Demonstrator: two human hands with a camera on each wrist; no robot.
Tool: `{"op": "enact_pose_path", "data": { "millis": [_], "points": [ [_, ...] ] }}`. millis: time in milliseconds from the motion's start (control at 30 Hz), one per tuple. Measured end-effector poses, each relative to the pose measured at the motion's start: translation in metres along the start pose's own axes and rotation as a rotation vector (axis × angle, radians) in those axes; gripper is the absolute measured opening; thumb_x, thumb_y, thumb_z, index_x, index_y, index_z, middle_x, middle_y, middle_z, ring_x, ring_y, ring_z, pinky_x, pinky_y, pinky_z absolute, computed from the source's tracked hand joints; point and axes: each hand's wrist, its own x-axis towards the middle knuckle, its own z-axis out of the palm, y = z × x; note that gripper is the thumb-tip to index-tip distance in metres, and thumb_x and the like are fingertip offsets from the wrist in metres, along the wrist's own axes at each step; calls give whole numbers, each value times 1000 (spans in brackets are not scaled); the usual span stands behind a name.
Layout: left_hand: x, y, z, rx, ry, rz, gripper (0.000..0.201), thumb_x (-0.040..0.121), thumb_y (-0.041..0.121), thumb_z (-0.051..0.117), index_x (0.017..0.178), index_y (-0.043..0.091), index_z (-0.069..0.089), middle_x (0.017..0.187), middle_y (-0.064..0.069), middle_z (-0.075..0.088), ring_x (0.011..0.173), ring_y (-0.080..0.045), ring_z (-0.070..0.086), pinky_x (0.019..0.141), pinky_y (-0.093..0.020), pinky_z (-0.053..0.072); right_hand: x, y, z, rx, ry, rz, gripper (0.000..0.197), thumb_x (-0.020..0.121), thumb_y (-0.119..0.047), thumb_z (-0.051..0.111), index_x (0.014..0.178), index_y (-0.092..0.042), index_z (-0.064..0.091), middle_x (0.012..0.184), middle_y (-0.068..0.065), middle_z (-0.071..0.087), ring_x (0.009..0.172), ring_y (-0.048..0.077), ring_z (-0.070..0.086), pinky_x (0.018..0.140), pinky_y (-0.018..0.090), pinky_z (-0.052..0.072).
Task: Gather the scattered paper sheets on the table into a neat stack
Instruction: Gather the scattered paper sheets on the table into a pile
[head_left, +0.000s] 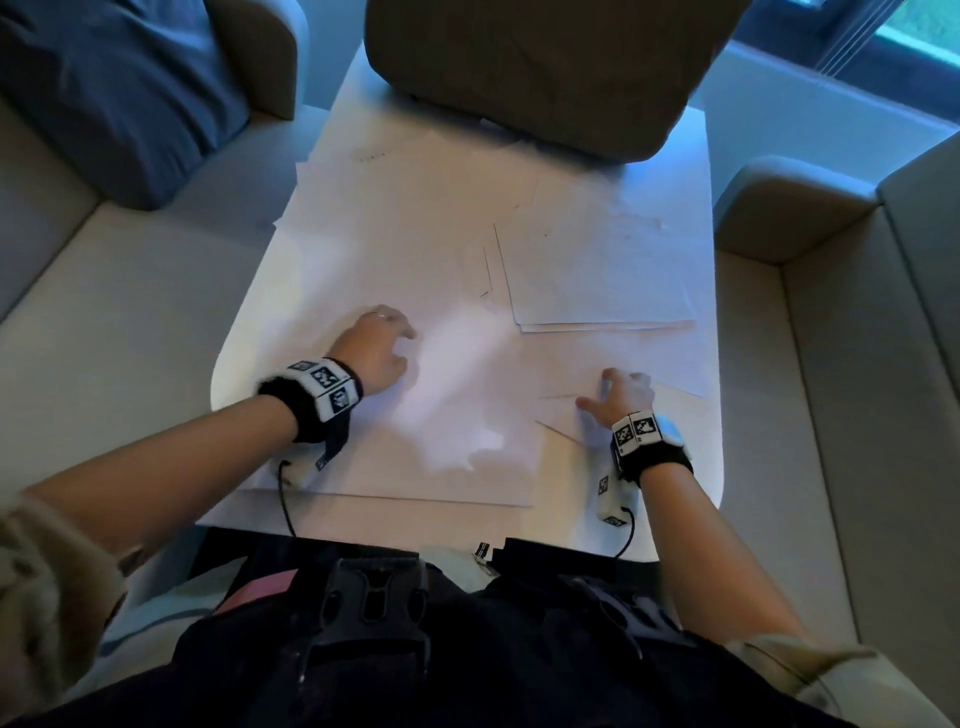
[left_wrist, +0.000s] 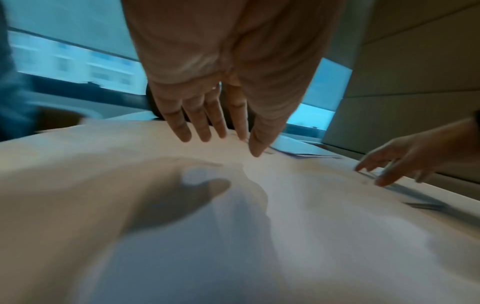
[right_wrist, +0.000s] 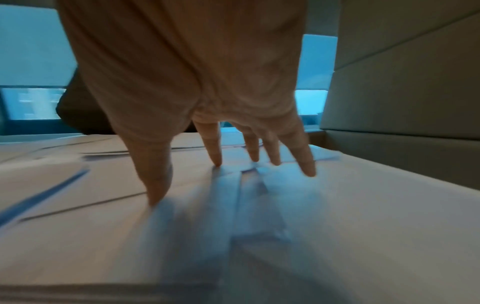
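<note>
Many paper sheets (head_left: 415, 249) overlap across the table (head_left: 711, 493). Left hand (head_left: 375, 345) looks curled from the head view, yet its wrist view shows straight fingers (left_wrist: 182, 125); right hand (head_left: 621, 397) presses spread fingertips (right_wrist: 307, 169) near the front right corner.

Paper sheets (head_left: 415, 234) lie spread over the table (head_left: 714, 467), some on top of others, with the left hand (head_left: 376, 345) on the near left sheets, the right hand (head_left: 621, 397) on the near right ones, and a chair (head_left: 545, 67) behind the table.
</note>
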Motion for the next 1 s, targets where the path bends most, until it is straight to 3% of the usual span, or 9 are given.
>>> {"op": "enact_pose_path", "data": {
  "millis": [100, 200, 333, 467, 567, 700, 833, 933, 1000],
  "points": [
    [26, 39, 12, 51, -75, 142, 35, 84, 14, 59, 119, 17, 59, 135, -3, 45, 124, -23, 44, 106, -37, 36, 0, 19, 2, 27, -71, 151, 83, 71, -54, 74, 135, -16, 38, 134, 22, 32, 124, 43, 37, 99, 46, 39],
    [57, 69, 25, 129, -136, 228, 38, 85, 16, 58, 122, 17, 57, 136, -5, 43, 125, -24, 43, 103, -38, 38, 1, 36, 7, 51, -101, 169, 99, 69, -60, 73, 146, -19, 25, 148, 20, 18, 136, 44, 21, 108, 52, 29],
    [96, 99, 44, 223, -161, 279, 47, 86, 21, 58, 132, 15, 48, 145, -5, 35, 130, -26, 37, 105, -39, 37, -3, 49, 17, 36, -59, 87, 101, 73, -61, 68, 149, -17, 20, 153, 21, 11, 140, 42, 13, 116, 49, 16],
    [127, 112, 58, 326, -213, 258, 60, 88, 26, 59, 141, 13, 35, 154, -6, 21, 138, -26, 28, 108, -40, 34, -6, 59, 23, 69, -76, 58, 102, 73, -65, 64, 151, -21, 15, 158, 15, 1, 144, 37, -1, 112, 62, 18],
    [138, 116, 66, 417, -237, 249, 56, 88, 27, 61, 136, 10, 39, 151, -8, 25, 136, -26, 32, 105, -45, 38, -10, 65, 23, 87, -104, 47, 101, 74, -64, 64, 151, -24, 12, 159, 8, -6, 145, 34, -5, 110, 66, 18],
    [143, 121, 67, 478, -185, 286, 27, 93, 12, 49, 119, 5, 54, 134, -10, 47, 118, -29, 53, 88, -42, 47, -16, 66, 22, 103, -119, 72, 97, 76, -60, 66, 150, -28, 11, 159, -2, -9, 146, 29, -7, 100, 75, 23],
    [148, 130, 52, 421, -148, 252, 26, 89, 5, 44, 103, 9, 66, 107, -14, 64, 95, -34, 63, 76, -36, 49, -18, 64, 20, 115, -127, 68, 97, 75, -59, 66, 150, -30, 12, 159, -4, -10, 146, 28, -7, 95, 78, 24],
    [151, 131, 39, 208, -41, 271, 26, 82, -6, 43, 92, 5, 65, 97, -21, 65, 89, -36, 62, 76, -36, 47, -16, 67, 19, 136, -139, 60, 97, 76, -57, 68, 151, -27, 13, 159, -2, -8, 146, 30, -7, 101, 74, 22],
    [147, 127, 33, 83, 79, 369, 23, 83, -8, 45, 87, 1, 65, 90, -22, 66, 85, -36, 62, 75, -37, 49, -14, 69, 16, 175, -129, 48, 94, 77, -52, 70, 150, -23, 18, 160, 3, -3, 146, 30, -3, 110, 64, 21]
  ]
}}
